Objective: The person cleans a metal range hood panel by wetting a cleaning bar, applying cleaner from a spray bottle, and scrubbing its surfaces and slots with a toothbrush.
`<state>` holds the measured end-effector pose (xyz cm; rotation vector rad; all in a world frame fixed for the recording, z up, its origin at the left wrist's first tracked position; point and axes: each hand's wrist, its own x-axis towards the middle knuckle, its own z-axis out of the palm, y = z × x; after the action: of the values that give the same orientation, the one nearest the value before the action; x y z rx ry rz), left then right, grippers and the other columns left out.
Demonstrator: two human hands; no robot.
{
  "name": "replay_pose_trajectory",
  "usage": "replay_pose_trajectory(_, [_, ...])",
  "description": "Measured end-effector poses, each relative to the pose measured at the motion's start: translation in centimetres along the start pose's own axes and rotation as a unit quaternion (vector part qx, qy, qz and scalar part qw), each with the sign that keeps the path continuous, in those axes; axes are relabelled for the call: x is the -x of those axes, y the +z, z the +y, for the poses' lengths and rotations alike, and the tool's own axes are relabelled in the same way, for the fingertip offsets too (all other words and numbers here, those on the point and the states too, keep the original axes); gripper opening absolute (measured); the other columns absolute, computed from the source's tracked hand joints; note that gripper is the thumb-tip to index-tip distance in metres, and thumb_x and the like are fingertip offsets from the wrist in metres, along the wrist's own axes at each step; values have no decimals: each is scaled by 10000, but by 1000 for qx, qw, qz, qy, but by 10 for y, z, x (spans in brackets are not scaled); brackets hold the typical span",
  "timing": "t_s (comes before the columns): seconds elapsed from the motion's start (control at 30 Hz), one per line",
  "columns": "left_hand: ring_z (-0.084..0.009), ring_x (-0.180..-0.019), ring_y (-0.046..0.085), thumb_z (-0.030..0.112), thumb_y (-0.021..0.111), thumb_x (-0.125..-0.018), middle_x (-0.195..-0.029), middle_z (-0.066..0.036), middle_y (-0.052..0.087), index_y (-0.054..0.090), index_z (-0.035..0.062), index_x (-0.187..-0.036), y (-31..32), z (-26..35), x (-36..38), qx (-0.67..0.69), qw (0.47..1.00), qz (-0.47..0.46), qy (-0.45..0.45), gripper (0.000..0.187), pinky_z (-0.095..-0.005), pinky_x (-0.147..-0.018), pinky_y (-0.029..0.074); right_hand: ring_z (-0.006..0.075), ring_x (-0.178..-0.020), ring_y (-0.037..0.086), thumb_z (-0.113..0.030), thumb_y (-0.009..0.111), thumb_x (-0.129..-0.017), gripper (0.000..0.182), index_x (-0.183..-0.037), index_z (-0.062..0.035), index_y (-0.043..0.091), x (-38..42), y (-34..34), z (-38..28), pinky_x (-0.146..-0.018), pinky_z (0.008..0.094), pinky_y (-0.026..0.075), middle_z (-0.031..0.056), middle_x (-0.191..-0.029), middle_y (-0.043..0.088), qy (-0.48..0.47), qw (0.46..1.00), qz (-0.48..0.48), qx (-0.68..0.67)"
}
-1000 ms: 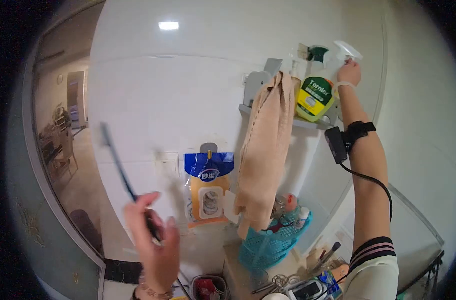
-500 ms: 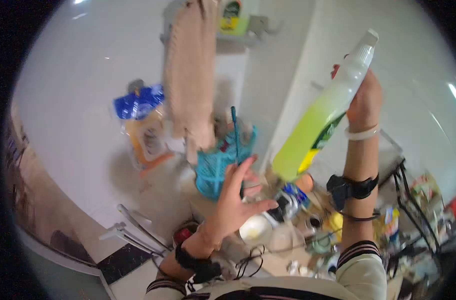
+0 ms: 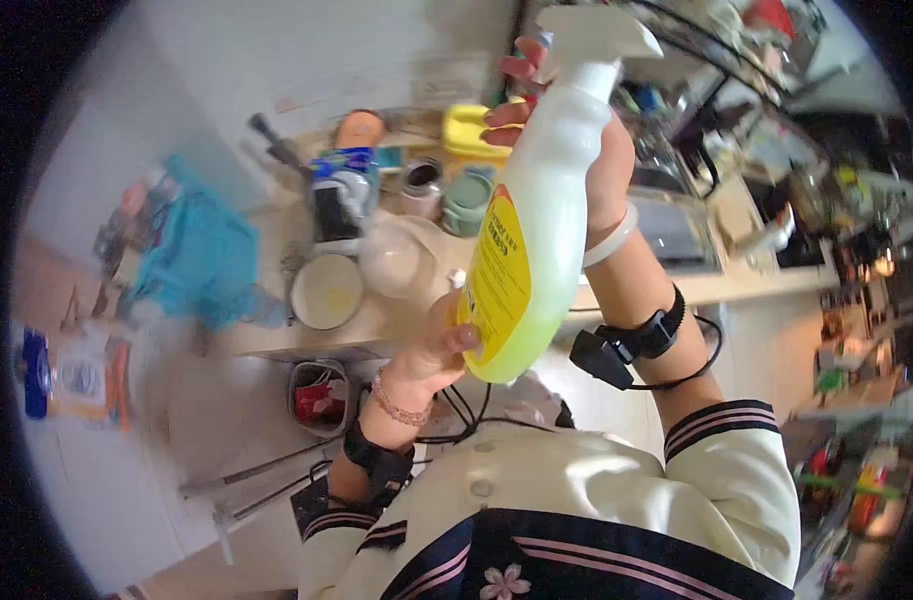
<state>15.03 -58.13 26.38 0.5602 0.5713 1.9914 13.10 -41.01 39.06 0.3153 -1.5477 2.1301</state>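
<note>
A spray bottle (image 3: 547, 230) of pale yellow-green liquid, with a white trigger head and a yellow label, is tilted in front of me. My right hand (image 3: 609, 165) holds it from behind, below the trigger head, with some fingertips showing to the left. At the bottle's lower end, the thumb of my left hand (image 3: 442, 340) lies over the label edge. The other left fingers are hidden behind the bottle, and no toothbrush shows there.
Behind the bottle, a counter carries a white bowl (image 3: 328, 291), a green mug (image 3: 468, 203), a yellow container (image 3: 472, 130) and a blue basket (image 3: 197, 255). Below stands a small bin (image 3: 319, 397) with something red inside. Cables hang near my waist.
My view has swung towards the counter. The bottle is turned, its yellow label now facing me. My left hand has come to its lower end, and the toothbrush it held is out of sight.
</note>
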Motion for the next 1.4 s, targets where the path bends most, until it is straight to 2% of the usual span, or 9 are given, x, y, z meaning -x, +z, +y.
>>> replay_pose_trajectory(0.07, [-161,-1010,553,321,776,-660,-1136,-77,553,398,-49,-1218,4,-31,-21,22,997,12,-72,769,-297,-849,469,283,-866,595,-344,345,-861,553,-1281,14,368,33,-62,-1,-760,391,484,178,-1214,482,-16,988,0,-151])
replay_pose_trajectory(0.3, [-164,-905,611,262,670,-775,-1043,-96,609,499,-38,-1143,-22,-178,-118,13,970,18,-241,505,-283,-754,512,426,-1031,493,-619,313,-805,743,-1242,-28,422,159,-225,-45,-901,532,387,183,-1238,465,7,915,387,-110])
replay_pose_trajectory(0.37, [-158,-912,608,274,667,-778,-1043,-92,610,516,-31,-1129,-10,-219,-141,42,963,2,-266,489,-280,-760,508,339,-989,545,-631,310,-798,736,-1212,-32,413,169,-264,-63,-897,474,414,148,-1264,435,-7,932,356,-67])
replay_pose_trajectory(0.6, [-129,-864,593,265,661,-794,-1013,-72,610,523,-21,-1132,-14,-275,-195,-44,969,5,-242,463,-251,-735,482,196,-778,578,-60,533,-802,355,-1144,-2,456,147,-351,-57,-737,328,486,110,-1032,556,107,940,321,46])
replay_pose_trajectory(0.7, [-103,-840,563,183,597,-849,-997,-47,595,519,1,-1160,-22,-260,-205,-295,921,35,-252,369,-242,-759,455,153,-691,569,-59,538,-790,285,-1063,25,530,125,-365,-36,-669,287,471,94,-887,599,173,940,292,35])
replay_pose_trajectory(0.8, [-96,-825,558,157,543,-880,-997,-34,586,513,9,-1177,-45,-235,-195,-410,892,176,-72,333,-227,-758,446,129,-689,569,-78,580,-775,241,-987,36,564,103,-366,-4,-637,279,476,78,-859,610,259,928,207,170])
replay_pose_trajectory(1.03, [-25,-484,367,126,473,-904,-578,71,430,593,51,-1040,-56,-154,-176,-282,891,163,-316,196,-180,-443,292,127,-621,596,-237,682,-778,312,-894,36,586,68,-398,64,-542,259,503,84,-776,623,324,856,172,364])
replay_pose_trajectory(1.33, [-3,-516,323,97,465,-901,-615,87,423,605,59,-1005,-54,-102,-183,-365,888,105,-259,179,-168,-447,253,154,-620,599,-282,648,-800,338,-867,48,611,49,-397,87,-563,274,478,100,-712,628,444,754,159,457])
replay_pose_trajectory(1.4, [-1,-507,326,107,463,-903,-609,85,420,598,57,-1019,-54,-104,-185,-347,893,138,-252,185,-170,-439,258,161,-641,604,-215,628,-809,286,-898,55,594,62,-410,92,-561,279,494,113,-776,634,384,811,191,398])
